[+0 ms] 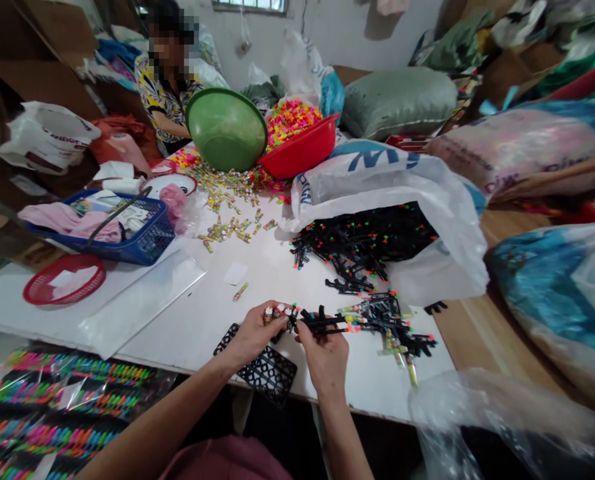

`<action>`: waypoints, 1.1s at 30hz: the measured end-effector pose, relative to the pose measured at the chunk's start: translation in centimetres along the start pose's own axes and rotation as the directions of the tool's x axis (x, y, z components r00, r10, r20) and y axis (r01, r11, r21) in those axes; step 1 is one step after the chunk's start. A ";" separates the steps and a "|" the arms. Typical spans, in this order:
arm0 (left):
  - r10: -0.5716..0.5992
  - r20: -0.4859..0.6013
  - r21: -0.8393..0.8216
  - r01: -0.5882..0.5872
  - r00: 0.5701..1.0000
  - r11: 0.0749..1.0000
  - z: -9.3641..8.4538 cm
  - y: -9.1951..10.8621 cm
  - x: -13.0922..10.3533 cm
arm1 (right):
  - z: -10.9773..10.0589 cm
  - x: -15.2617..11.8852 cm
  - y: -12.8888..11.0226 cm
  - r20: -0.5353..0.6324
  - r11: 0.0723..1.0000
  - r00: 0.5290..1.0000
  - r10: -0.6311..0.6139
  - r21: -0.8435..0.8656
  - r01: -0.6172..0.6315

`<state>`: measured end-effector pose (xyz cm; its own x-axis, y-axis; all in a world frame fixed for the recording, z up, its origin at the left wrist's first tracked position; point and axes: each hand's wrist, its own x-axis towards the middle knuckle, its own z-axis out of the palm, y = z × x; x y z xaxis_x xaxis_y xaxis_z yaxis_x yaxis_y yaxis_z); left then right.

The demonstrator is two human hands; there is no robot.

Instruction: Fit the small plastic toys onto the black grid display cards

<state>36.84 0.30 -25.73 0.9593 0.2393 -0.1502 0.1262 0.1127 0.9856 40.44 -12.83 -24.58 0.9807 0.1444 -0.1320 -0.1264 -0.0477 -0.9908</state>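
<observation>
Near the table's front edge, my left hand (252, 337) has its fingers closed around a few small white-topped tubes (280, 311). Close against it, my right hand (325, 350) grips a thin black plastic toy piece (322, 323), one end of which meets the tubes at my left fingertips. Whether the two are joined cannot be made out. Beneath my left wrist lies a black perforated tray (270, 373), partly covered by the arm. A heap of black toy pieces with coloured tips (387, 320) spreads to the right of my hands, mixed with yellow tubes (411, 370).
An open white sack (457, 247) spills more black pieces. Yellow tubes (222, 230) lie scattered behind, near a green basin (227, 130) and a full red basin (302, 148). A blue basket (150, 233) and red basket (65, 280) stand left. Another person (165, 93) sits beyond the table.
</observation>
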 end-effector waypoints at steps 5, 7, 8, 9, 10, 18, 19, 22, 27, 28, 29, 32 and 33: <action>-0.023 -0.020 0.063 0.024 1.000 0.998 0.5 0.2 -0.5 | 0.0 -0.6 0.5 -0.071 1.000 0.997 -0.008 -0.019 0.006; -0.030 -0.011 0.071 0.031 0.999 0.997 0.7 0.3 -0.6 | -0.1 -0.7 0.6 -0.064 0.999 0.998 -0.003 -0.048 -0.001; -0.025 -0.012 0.090 0.026 1.000 0.996 0.8 0.3 -0.7 | -0.3 -0.7 0.7 -0.055 0.998 0.998 0.017 -0.058 -0.020; -0.008 -0.021 0.123 0.011 1.000 0.992 0.9 0.3 -0.8 | -0.4 -0.7 0.7 -0.047 0.997 0.998 0.041 -0.064 -0.044; 0.026 -0.040 0.165 -0.019 0.999 0.986 0.9 0.3 -0.9 | -0.5 -0.7 0.6 -0.041 0.996 0.997 0.062 -0.069 -0.065; 0.420 -0.006 0.457 -0.371 0.907 0.808 1.9 -2.0 -2.7 | 0.7 -1.4 1.7 -0.133 0.992 0.988 0.076 -0.087 -0.088; 0.402 0.000 0.475 -0.354 0.916 0.806 2.1 -2.2 -2.8 | 0.7 -1.1 2.0 -0.122 0.992 0.989 0.086 -0.081 -0.097; 0.315 0.047 0.516 -0.293 0.948 0.805 1.6 -1.8 -2.5 | -2.0 1.2 2.2 -0.064 0.990 0.991 0.115 -0.069 -0.119; 0.309 -0.193 0.713 -0.083 0.931 0.696 -6.4 0.2 0.5 | -10.7 5.2 1.2 -0.261 0.760 0.965 -0.004 -0.628 -0.167; 0.305 -0.173 0.776 -0.061 0.937 0.628 -8.4 0.2 1.3 | -11.1 5.2 1.1 -0.255 0.636 0.965 -0.063 -0.755 -0.158; 0.277 -0.105 0.837 -0.065 0.955 0.544 -10.2 0.2 2.0 | -10.5 4.9 1.3 -0.201 0.533 0.974 -0.100 -0.838 -0.118; 0.074 0.155 0.917 -0.171 0.985 0.360 -13.4 -0.4 3.5 | -4.3 2.7 2.3 0.131 0.450 0.990 -0.061 -0.881 0.144; 0.017 0.212 0.917 -0.205 0.977 0.342 -13.7 -0.5 3.9 | -1.6 1.9 2.7 0.204 0.440 0.978 -0.046 -0.875 0.203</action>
<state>37.07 14.39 -27.92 0.9931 0.0312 -0.1133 0.0782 -0.8950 0.4391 42.21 -14.31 -27.47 0.9344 0.3450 -0.0893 0.2744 -0.8564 -0.4374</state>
